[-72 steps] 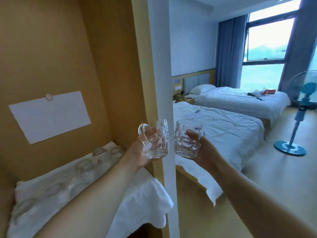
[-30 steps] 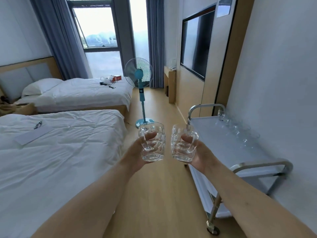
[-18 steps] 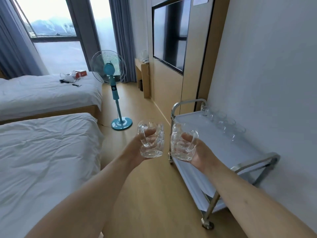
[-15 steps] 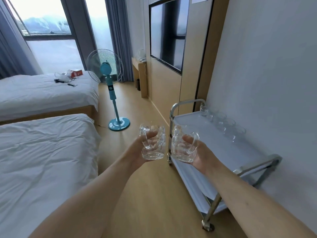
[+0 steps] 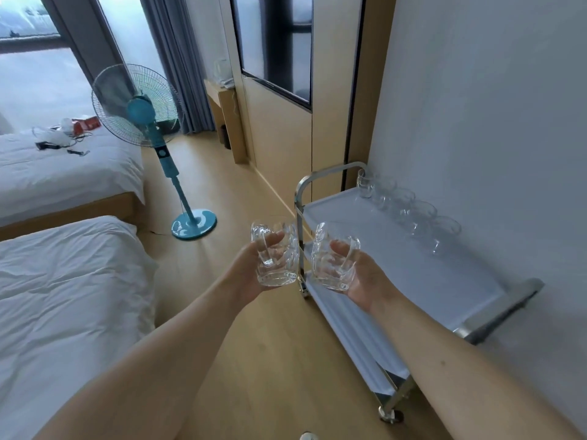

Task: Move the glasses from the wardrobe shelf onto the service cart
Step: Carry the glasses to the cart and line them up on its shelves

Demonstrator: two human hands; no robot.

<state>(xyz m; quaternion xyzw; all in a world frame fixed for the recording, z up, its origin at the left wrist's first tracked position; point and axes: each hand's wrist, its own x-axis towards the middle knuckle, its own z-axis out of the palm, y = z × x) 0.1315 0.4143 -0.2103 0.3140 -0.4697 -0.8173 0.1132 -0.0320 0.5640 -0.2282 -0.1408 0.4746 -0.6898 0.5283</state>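
The left hand [image 5: 251, 268] grips one glass [image 5: 275, 252], the right hand [image 5: 359, 274] grips another glass [image 5: 333, 255], both upright beside the cart [image 5: 413, 268], ready to join the row of glasses [image 5: 409, 208].

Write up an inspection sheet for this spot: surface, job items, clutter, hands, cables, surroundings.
Surface: service cart, white top shelf, metal frame, against the wall.
Job's things: row of glasses along the cart's wall edge; left-hand glass mug and right-hand glass mug held upright, short of the cart.
Clutter: small items on the far bed.
Hands: left hand and right hand each grip one mug.
Cables: thin cord on the floor by the fan base.
Surroundings: standing fan, two beds, curtains, window.
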